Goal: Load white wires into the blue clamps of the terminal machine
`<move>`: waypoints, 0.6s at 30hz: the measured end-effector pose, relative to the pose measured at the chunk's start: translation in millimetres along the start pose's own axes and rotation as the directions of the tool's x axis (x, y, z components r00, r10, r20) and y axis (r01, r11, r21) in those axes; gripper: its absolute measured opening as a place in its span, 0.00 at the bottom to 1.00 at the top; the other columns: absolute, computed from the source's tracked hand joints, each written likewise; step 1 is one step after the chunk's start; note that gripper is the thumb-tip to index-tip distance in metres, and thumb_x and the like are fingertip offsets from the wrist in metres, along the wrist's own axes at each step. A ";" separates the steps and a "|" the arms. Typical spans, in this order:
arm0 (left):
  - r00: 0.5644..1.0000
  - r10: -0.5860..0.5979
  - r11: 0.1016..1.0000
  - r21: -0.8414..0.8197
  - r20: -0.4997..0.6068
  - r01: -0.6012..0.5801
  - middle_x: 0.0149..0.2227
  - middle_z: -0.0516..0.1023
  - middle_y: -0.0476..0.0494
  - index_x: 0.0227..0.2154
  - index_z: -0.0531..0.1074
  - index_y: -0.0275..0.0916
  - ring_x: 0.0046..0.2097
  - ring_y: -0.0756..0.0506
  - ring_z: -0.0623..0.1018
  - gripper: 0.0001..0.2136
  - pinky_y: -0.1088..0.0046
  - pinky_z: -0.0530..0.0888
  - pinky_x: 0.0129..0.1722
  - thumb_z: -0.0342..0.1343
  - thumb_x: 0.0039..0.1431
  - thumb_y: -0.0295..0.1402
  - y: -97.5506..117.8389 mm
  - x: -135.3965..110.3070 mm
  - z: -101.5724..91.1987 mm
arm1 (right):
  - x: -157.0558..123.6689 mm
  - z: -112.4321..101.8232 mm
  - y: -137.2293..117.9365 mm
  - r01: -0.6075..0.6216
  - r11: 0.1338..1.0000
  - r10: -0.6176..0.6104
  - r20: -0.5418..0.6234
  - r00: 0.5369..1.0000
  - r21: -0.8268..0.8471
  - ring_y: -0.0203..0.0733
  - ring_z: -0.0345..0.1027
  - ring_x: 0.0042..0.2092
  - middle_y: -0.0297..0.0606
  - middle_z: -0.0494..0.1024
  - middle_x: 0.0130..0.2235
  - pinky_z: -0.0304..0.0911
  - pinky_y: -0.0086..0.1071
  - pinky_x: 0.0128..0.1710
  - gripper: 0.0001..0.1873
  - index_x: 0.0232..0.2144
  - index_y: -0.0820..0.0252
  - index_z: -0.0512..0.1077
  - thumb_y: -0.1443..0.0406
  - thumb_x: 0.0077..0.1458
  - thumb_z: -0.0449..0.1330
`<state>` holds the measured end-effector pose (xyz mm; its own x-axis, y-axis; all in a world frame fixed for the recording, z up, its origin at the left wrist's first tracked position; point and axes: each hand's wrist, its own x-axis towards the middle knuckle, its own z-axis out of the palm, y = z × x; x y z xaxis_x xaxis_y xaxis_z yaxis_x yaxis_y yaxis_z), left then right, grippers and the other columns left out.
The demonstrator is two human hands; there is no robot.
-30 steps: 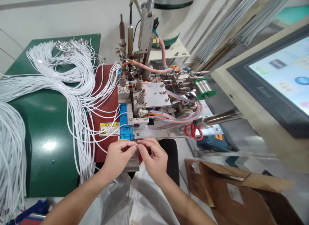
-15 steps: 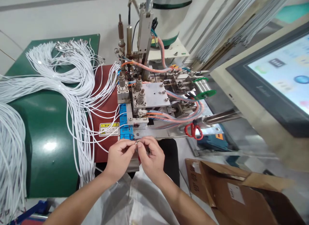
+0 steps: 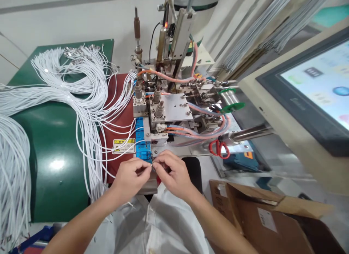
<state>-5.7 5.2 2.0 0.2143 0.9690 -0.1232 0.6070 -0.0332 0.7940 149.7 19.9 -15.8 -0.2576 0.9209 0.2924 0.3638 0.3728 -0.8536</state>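
My left hand pinches a thin white cable between thumb and forefinger, close to the cable's end. Fingertip to fingertip with it, my right hand is closed in a pinch at that same end. What lies between the right fingers is too small to make out. Both hands are just in front of a row of blue clamp blocks at the machine's near left edge. White cables run into those blocks from the left.
Bundled white cables lie across a green table. The soldering machine carries a wire spool. Red scissors hang at its right front. A touchscreen and an open cardboard box stand at the right.
The machine's upright head has shifted right and tilted, with a red light now showing on it. My hands have dropped slightly, the left moving a little leftward, and their fingertips are slightly farther apart.
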 end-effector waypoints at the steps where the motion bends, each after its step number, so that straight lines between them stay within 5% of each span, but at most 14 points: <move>1: 0.998 -0.031 0.999 -0.045 -0.063 0.029 0.25 0.75 0.49 0.25 0.74 0.38 0.28 0.51 0.73 0.07 0.78 0.68 0.28 0.51 0.54 0.29 -1.4 -0.7 3.8 | -1.9 4.6 -0.3 -0.046 0.998 0.049 -0.081 0.996 0.044 0.36 0.64 0.29 0.35 0.70 0.26 0.61 0.29 0.28 0.07 0.24 0.59 0.69 0.70 0.50 0.53; 5: 0.980 -0.139 0.973 -0.204 -0.144 0.108 0.24 0.75 0.48 0.27 0.73 0.37 0.27 0.50 0.73 0.08 0.78 0.69 0.26 0.51 0.55 0.33 -8.5 -4.5 18.7 | -8.6 17.1 0.9 -0.109 0.987 0.130 -0.189 0.973 0.117 0.36 0.63 0.27 0.35 0.69 0.25 0.61 0.30 0.27 0.07 0.23 0.59 0.70 0.69 0.51 0.54; 11: 0.964 -0.244 0.914 -0.357 -0.102 0.193 0.22 0.74 0.49 0.28 0.74 0.36 0.23 0.51 0.71 0.09 0.79 0.68 0.23 0.53 0.54 0.35 -12.7 -4.1 23.0 | -7.5 12.2 4.8 -0.150 0.984 0.159 -0.097 0.982 0.091 0.36 0.64 0.28 0.35 0.70 0.25 0.60 0.29 0.27 0.07 0.22 0.60 0.69 0.70 0.49 0.55; 18: 0.972 -0.224 0.909 -0.375 -0.070 0.182 0.24 0.74 0.48 0.30 0.74 0.36 0.24 0.52 0.71 0.08 0.80 0.69 0.23 0.52 0.53 0.32 -15.1 -4.0 25.8 | -0.9 10.8 4.3 -0.299 0.929 0.315 -0.044 0.948 0.217 0.34 0.62 0.25 0.34 0.70 0.24 0.57 0.27 0.23 0.06 0.20 0.61 0.69 0.69 0.48 0.56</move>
<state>4.0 -4.6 -24.9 0.0188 0.9666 -0.2555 0.3035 0.2380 0.9226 141.9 19.4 -24.3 -0.0896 0.9956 0.0271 0.2214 0.0464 -0.9741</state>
